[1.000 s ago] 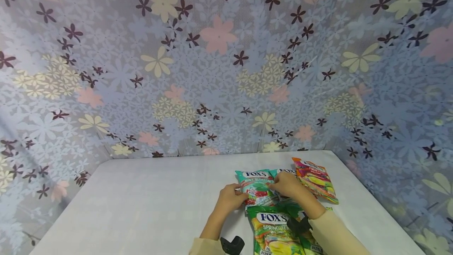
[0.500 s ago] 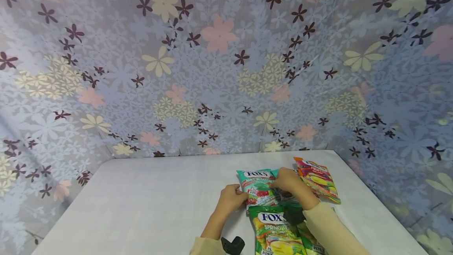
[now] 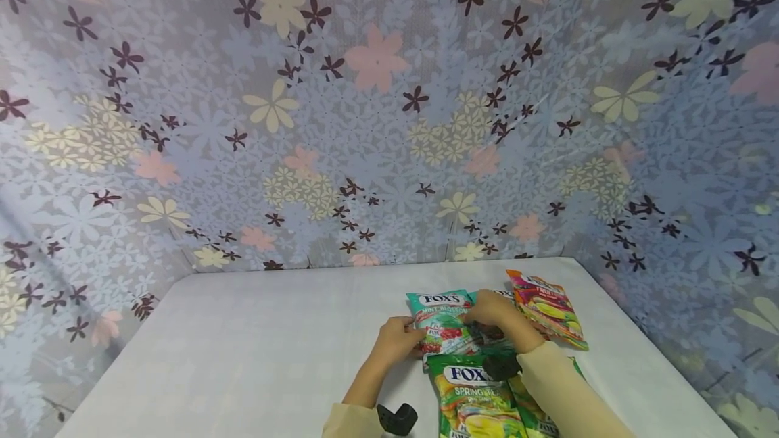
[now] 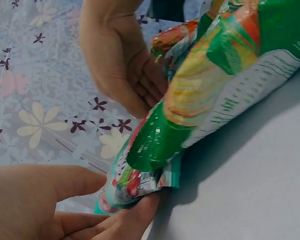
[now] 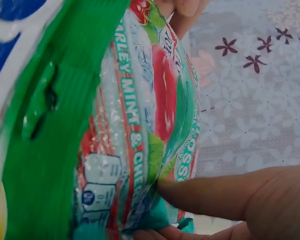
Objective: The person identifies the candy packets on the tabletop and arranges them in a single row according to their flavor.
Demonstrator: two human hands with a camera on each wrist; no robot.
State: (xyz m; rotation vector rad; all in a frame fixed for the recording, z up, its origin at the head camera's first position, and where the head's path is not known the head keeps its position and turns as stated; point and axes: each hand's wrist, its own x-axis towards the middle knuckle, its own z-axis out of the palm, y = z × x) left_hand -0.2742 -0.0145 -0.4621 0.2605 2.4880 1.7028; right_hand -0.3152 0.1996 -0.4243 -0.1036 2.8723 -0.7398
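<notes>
A teal candy bag [image 3: 443, 309] labelled Fox's Mint Blossom lies on the white table, held at both sides. My left hand [image 3: 394, 342] pinches its left edge; in the left wrist view the thumb [image 4: 82, 181] is above the edge and the fingers are beneath. On the right edge, my right hand [image 3: 498, 311] grips the same bag, its thumb [image 5: 205, 195] pressing the printed front in the right wrist view. Partly behind that hand lies a second teal bag [image 3: 504, 295]. A green Spring Tea bag [image 3: 475, 394] sits just in front, close to the teal bag's lower edge.
Another green bag [image 3: 538, 419] lies beside the Spring Tea bag, partly under the right sleeve [image 3: 566, 391]. An orange Fruits bag [image 3: 550, 309] rests tilted at the back right. Flower-patterned cloth [image 3: 341, 120] rises behind the table [image 3: 255, 343].
Both hands keep hold of the teal mint bag, which has hardly moved. My right wrist and forearm have shifted slightly to the left.
</notes>
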